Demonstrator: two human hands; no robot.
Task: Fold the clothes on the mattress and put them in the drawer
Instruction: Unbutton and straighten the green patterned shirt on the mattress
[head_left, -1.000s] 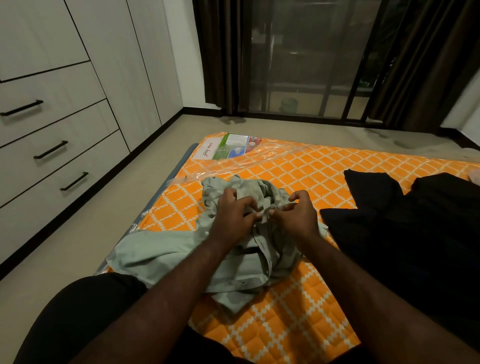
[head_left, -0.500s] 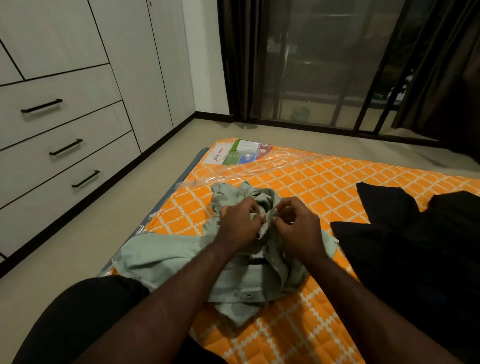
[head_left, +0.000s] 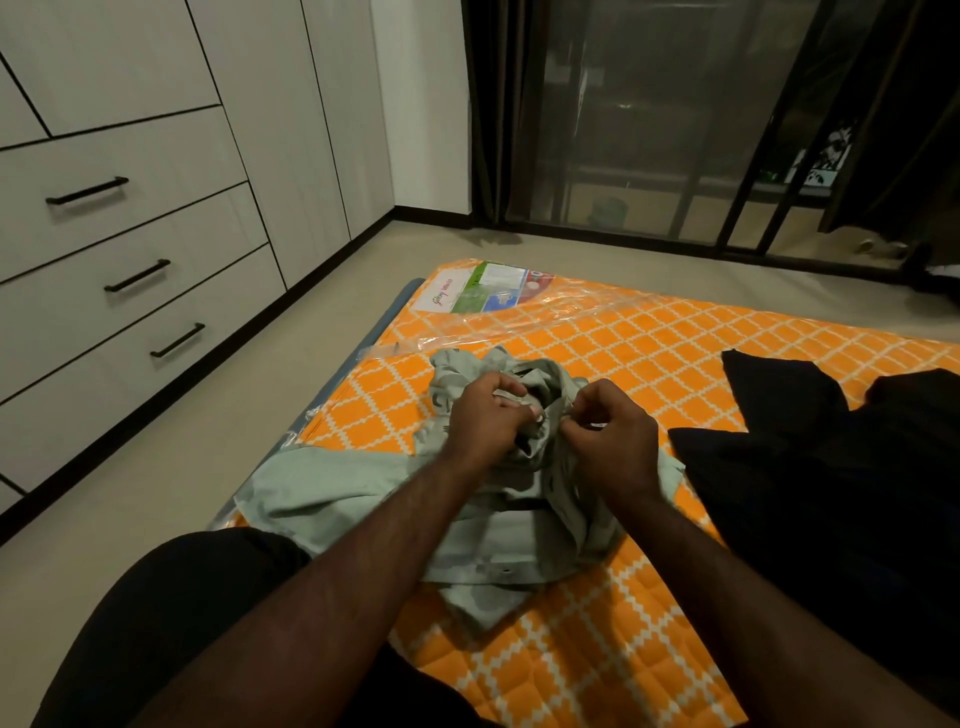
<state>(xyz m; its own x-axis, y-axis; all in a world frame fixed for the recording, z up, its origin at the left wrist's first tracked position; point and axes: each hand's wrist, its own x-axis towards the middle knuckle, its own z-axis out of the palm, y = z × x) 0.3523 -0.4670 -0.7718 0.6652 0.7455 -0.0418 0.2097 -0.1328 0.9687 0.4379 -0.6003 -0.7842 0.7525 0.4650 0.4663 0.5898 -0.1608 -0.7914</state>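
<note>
Right, nearest first: sits or kneels at the near-left edge of the mattress (head_left: 597, 675), dark-trousered leg (head_left: 171, 623) at lower left, both forearms reaching forward. Works the pale green shirt (head_left: 337, 488), bunched on the orange quilted top with one part trailing toward the floor side. Pinches a fabric edge at the shirt front with left hand (head_left: 488, 415), thumb and fingers curled on it. Pinches the facing edge with right hand (head_left: 613, 431), fingers curled tight. Brings the two edges together, touching. Looks like doing up or undoing a button, probably to square the front before folding; can't confirm the button itself, too small. Holds the garment low on the mattress rather than lifted, likely for support during the fiddly bit. Leaves the black clothes (head_left: 831, 493) heaped just beside the shirt on the right, unfolded, presumably queued next. Further out: clear plastic wrap (head_left: 519, 317) with a printed label over the mattress's far-left corner. Left across bare floor: three drawers (head_left: 136, 275) with black bar handles, all closed, so stowing not started, judging by that. Far end: dark curtains (head_left: 493, 104) and a glazed sliding door (head_left: 649, 130).
</note>
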